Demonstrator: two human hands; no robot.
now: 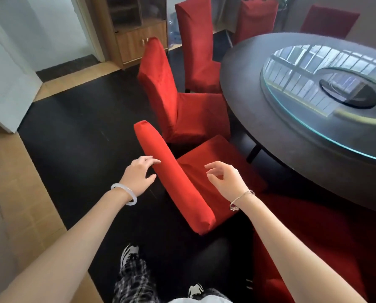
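A chair in a red fabric cover [178,182] stands right in front of me, its backrest top running from upper left to lower right and its seat tucked toward the table. My left hand [140,174] hovers at the left side of the backrest, fingers spread and loosely bent, fingertips at or just touching the fabric. My right hand [223,179] hangs over the seat on the other side of the backrest, fingers relaxed, holding nothing. A white bangle sits on my left wrist and a thin bracelet on my right.
A dark round table [281,119] with a glass turntable [327,84] fills the right side. More red-covered chairs [182,99] ring it. A wooden cabinet [138,33] stands at the back, a white wall at the left. The floor is dark with tan tiles along its edge.
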